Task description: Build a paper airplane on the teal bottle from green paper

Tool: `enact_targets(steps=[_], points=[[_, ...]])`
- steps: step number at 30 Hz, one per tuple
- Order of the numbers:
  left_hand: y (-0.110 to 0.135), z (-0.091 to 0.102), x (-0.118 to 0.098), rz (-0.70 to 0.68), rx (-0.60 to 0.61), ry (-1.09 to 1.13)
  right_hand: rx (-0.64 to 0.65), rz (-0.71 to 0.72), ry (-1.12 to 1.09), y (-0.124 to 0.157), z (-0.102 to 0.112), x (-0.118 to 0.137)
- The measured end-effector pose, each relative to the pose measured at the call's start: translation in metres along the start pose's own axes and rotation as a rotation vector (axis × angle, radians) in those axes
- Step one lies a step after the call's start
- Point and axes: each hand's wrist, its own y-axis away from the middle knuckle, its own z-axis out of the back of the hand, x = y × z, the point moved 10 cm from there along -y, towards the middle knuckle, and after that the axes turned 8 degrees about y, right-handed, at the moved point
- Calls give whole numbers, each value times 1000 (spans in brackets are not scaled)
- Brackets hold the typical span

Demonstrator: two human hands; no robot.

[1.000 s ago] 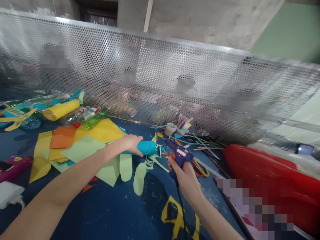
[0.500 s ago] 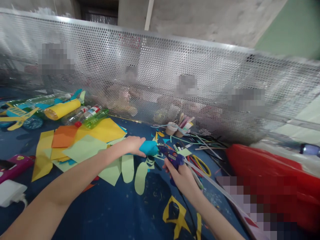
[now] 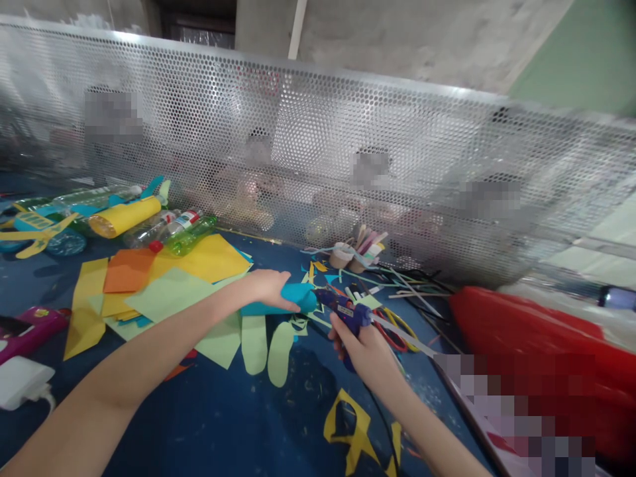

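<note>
My left hand [image 3: 268,288] is wrapped round a bottle covered in blue paper [image 3: 301,298], which lies on its side above the table. In my right hand [image 3: 360,338] is a blue hot glue gun [image 3: 348,311] with a long glue stick out of its back. The gun's nozzle points left and is at the right end of the blue-wrapped bottle; whether they touch, I cannot tell. Just below the bottle lie two pale green rounded paper strips, one of them a loose oval [image 3: 281,354]. Green paper sheets [image 3: 169,298] spread under my left forearm.
Plastic bottles [image 3: 193,235] and a yellow paper-wrapped bottle [image 3: 126,217] lie at the back left. Cups of sticks [image 3: 360,252] stand before the perforated metal screen [image 3: 308,139]. Scissors [image 3: 402,331] lie beyond the glue gun; a red bag [image 3: 527,324] is at the right. Yellow scraps [image 3: 352,430] lie in front.
The glue gun and my right hand have shifted slightly right and down. The blue-wrapped bottle has turned a little in my left hand, showing more of its left part.
</note>
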Motion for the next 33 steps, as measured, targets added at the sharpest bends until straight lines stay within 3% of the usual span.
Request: enact_targets(steps=[7, 27, 33], points=[[-6, -4, 0, -105, 84, 19, 30, -20, -7, 4, 2, 0], [-5, -8, -4, -119, 108, 3, 0, -45, 48, 6, 10, -1], [0, 2, -1, -64, 126, 159, 14, -51, 98, 5, 9, 0]])
